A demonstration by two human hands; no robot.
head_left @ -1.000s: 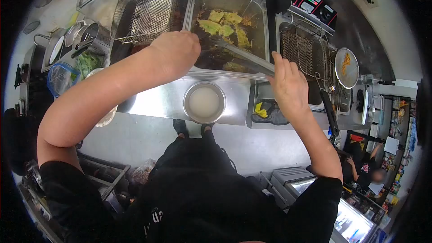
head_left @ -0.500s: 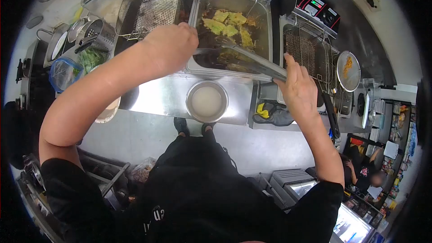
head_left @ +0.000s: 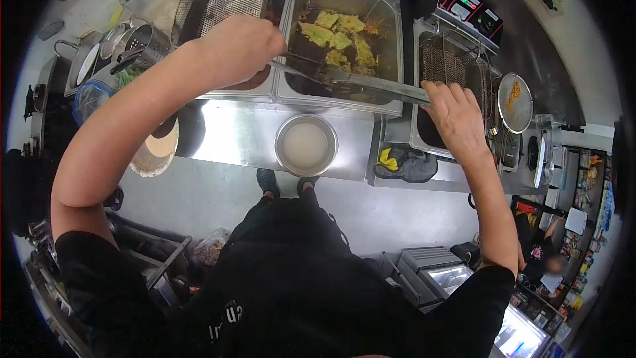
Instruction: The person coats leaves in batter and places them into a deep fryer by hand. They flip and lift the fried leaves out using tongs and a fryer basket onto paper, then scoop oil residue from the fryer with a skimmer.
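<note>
A: Hands?
B: Two. Left hand (head_left: 250, 41), upper left of centre: closed in a curl, fingers mostly hidden, a thin metal tool (head_left: 291, 70) in its grip. Right hand (head_left: 457, 116), right of centre: fingers folded over the end of the tongs (head_left: 384, 84), which reach leftward across the vat (head_left: 344, 107). Whether tool and tongs touch, cannot tell.

A: Contents of the vat?
B: Green-yellow pieces (head_left: 341, 36), several, in dark oil, upper centre.

A: Surface?
B: Steel counter (head_left: 245, 132), centre, shiny. One metal bowl (head_left: 306, 144) of cloudy white liquid at its front edge. Basket (head_left: 235, 0), mesh, upper left; a second one upper right. Strainer (head_left: 515, 103) with orange crumbs, right. Dark cloth (head_left: 414, 167), yellow patch, right of the bowl.

A: Room?
B: Pale floor (head_left: 371, 215), below centre. Stocked shelves (head_left: 583, 205) and a co-worker (head_left: 533, 252), far right. Lit case (head_left: 523, 331), lower right.
</note>
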